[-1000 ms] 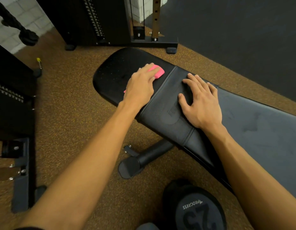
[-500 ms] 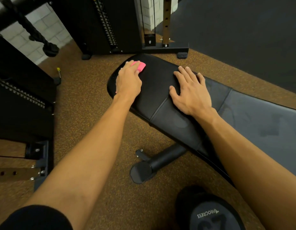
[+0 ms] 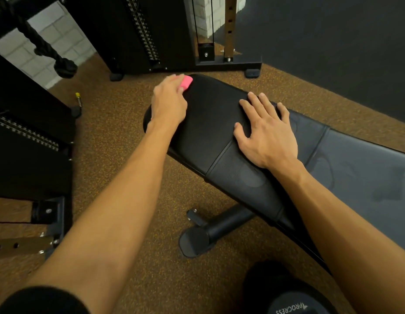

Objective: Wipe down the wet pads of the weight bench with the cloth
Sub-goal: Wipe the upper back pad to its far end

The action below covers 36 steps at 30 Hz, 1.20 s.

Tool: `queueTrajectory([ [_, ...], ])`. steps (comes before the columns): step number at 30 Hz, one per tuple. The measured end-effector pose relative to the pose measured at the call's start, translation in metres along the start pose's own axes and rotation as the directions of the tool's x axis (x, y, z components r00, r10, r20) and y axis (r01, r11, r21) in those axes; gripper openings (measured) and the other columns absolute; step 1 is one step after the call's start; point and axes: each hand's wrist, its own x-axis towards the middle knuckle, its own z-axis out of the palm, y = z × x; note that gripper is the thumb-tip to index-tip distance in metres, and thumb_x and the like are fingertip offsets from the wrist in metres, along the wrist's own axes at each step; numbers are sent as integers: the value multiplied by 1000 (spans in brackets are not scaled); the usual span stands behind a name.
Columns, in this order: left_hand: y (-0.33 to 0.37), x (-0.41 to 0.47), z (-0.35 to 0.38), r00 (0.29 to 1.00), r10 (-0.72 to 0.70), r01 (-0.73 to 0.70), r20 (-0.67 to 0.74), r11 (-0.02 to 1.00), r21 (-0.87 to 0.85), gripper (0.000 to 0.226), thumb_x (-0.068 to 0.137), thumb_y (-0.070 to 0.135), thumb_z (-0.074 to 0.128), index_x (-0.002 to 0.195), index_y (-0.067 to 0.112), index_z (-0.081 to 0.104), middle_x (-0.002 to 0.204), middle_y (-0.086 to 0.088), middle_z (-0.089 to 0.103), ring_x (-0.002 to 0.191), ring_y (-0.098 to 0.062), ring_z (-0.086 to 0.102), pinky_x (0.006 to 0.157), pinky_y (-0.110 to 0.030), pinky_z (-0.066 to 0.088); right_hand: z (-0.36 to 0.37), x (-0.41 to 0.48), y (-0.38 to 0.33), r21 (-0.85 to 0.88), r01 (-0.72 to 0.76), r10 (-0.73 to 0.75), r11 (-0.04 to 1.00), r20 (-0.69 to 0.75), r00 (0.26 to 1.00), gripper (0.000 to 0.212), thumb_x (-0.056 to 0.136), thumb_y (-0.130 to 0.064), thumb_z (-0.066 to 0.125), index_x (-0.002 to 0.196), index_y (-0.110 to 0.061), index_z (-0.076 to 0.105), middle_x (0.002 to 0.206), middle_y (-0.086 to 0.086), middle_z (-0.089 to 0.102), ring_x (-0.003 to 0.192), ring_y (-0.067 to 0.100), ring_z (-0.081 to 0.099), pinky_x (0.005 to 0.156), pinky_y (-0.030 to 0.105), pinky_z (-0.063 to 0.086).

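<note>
A black padded weight bench (image 3: 215, 114) runs from the upper middle down to the right, and its longer pad (image 3: 367, 177) shows dull smears. My left hand (image 3: 168, 100) presses a folded pink cloth (image 3: 186, 82) onto the far left rim of the end pad; most of the cloth is hidden under the fingers. My right hand (image 3: 265, 132) lies flat with fingers spread on the same pad, near the seam, holding nothing.
A cable machine with a weight stack (image 3: 147, 39) and base bar (image 3: 228, 64) stands just beyond the bench end. Another black frame (image 3: 31, 141) is at the left. The bench foot (image 3: 197, 241) sticks out on the speckled brown floor. A dumbbell (image 3: 294, 300) sits bottom right.
My left hand has slid the pink cloth from the middle of the end pad to its far left rim. My right hand has moved with it, further toward the pad's end.
</note>
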Motion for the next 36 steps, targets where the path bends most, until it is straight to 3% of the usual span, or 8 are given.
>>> queueTrajectory([
  [2,16,10,7,999,-30,30,9,1000,-5,43,112,19,52,154,27,55,161,-1,50,150,-24,45,124,-46,38,0,0,-1,-3,-2,2,1000,-4,1000,68,107,-57,29,167,-25,34,178,-1,24,166,19,13,134,54,10],
  [8,13,-26,9,979,196,-196,60,981,-15,42,110,16,54,151,25,60,159,1,54,148,-18,47,126,-38,36,0,0,0,-3,-9,9,1000,-8,1000,68,107,-57,30,167,-25,35,177,-1,25,166,18,14,134,53,10],
  [13,4,2,0,999,37,-36,-3,999,34,42,110,13,54,151,23,59,161,-2,51,150,-21,46,126,-40,35,-1,0,-1,-9,-7,7,1000,-14,1000,68,107,-57,30,167,-25,35,177,-1,25,166,19,15,134,53,10],
  [17,42,-4,16,984,160,-157,83,987,-44,42,109,14,53,146,30,63,156,0,56,144,-21,51,123,-39,37,1,-1,-2,-8,-8,8,1000,-19,1000,68,106,-57,32,166,-25,37,177,-1,26,165,18,16,134,52,11],
  [21,26,-46,13,964,243,-239,104,970,-54,44,110,13,52,152,26,59,163,0,49,153,-20,41,129,-41,32,-1,0,-1,5,-12,12,1000,-16,1000,67,107,-56,34,166,-25,37,177,-1,26,165,18,15,134,52,11],
  [28,-4,-5,-8,1000,23,-23,10,1000,-17,41,110,14,54,150,24,60,162,-2,50,152,-21,42,129,-42,32,-3,-1,-1,2,-11,11,1000,-19,1000,67,107,-56,33,166,-25,37,177,-1,26,165,18,16,134,53,11],
  [33,4,-53,-1,976,202,-198,79,978,-61,43,110,15,53,152,23,59,162,-1,51,153,-18,42,129,-37,30,-3,-2,0,5,-9,10,1000,-14,1000,67,107,-56,32,166,-25,37,177,-1,26,165,19,16,134,53,11],
  [36,-14,-53,-15,981,186,-184,49,982,-40,42,110,13,55,150,21,60,160,-1,53,151,-16,44,130,-37,30,-4,-2,-1,6,-10,11,1000,-7,1000,67,107,-57,32,166,-25,36,177,-1,26,166,19,15,134,53,10],
])
